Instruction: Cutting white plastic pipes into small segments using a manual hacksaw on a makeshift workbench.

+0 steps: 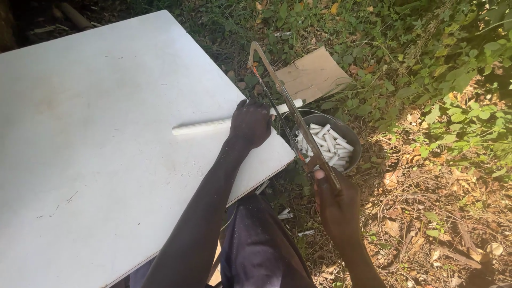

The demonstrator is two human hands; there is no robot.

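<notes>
Your left hand [249, 124] pins the white pipe [205, 127] on the tabletop [96, 133]; right hand [337, 200], grip wrapped around the hacksaw [290, 109] handle.

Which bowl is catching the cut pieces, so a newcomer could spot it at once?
Start at the white table and go to its right edge, where the saw crosses the white pipe. On the ground just beyond sits a round grey metal bowl, the only container, heaped with short white tubes.
</notes>
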